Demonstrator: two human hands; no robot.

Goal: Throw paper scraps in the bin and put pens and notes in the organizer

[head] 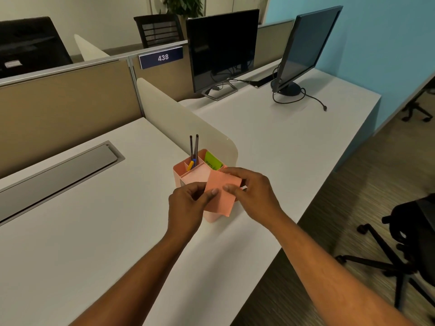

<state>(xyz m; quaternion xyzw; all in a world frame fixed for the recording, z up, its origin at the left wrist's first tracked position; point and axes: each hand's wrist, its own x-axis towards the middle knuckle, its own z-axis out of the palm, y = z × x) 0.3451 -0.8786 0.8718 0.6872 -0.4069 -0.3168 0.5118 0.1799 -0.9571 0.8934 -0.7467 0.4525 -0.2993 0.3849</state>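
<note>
A pink organizer (180,171) stands on the white desk near its front edge. Two dark pens (194,147) and a yellow-and-blue pen (191,164) stick up in its back left compartment. A green note (213,162) stands in the back right compartment. A pink note (222,195) is held flat over the organizer's front part. My left hand (187,207) pinches the note's left edge. My right hand (250,192) grips its right side. No bin and no paper scraps are in view.
A curved cream divider (179,121) rises just behind the organizer. Two dark monitors (223,48) (306,48) with loose cables stand on the neighbouring desk. A grey cable hatch (58,171) lies at the left. A black office chair (409,245) stands at the right on the carpet.
</note>
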